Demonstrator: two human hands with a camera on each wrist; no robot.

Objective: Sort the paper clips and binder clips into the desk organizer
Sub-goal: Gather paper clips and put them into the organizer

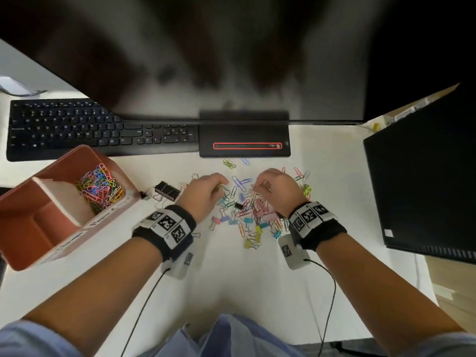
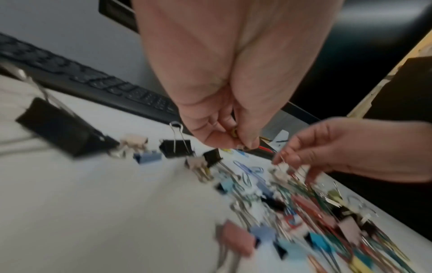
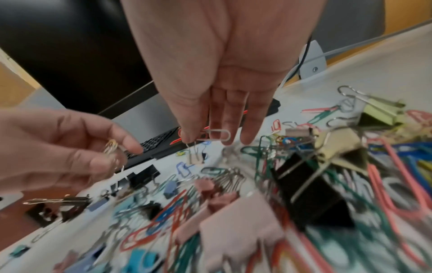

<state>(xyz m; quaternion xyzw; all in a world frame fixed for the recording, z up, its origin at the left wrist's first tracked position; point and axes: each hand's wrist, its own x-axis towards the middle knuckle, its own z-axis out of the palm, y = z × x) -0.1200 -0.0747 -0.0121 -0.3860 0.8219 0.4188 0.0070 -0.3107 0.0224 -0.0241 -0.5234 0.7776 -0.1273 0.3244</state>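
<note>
Black keyboard (image 1: 77,127) lay at far left of the white table (image 1: 231,279), its right end just beside the monitor base (image 1: 244,141), which bore a red-outlined slot. Large dark monitor (image 1: 206,60) overhung both. Second dark screen (image 1: 422,181) stood at right, tilted. Cardboard box (image 1: 412,109) behind it. Small yellow object (image 1: 376,127) near box; too small to identify.
</note>
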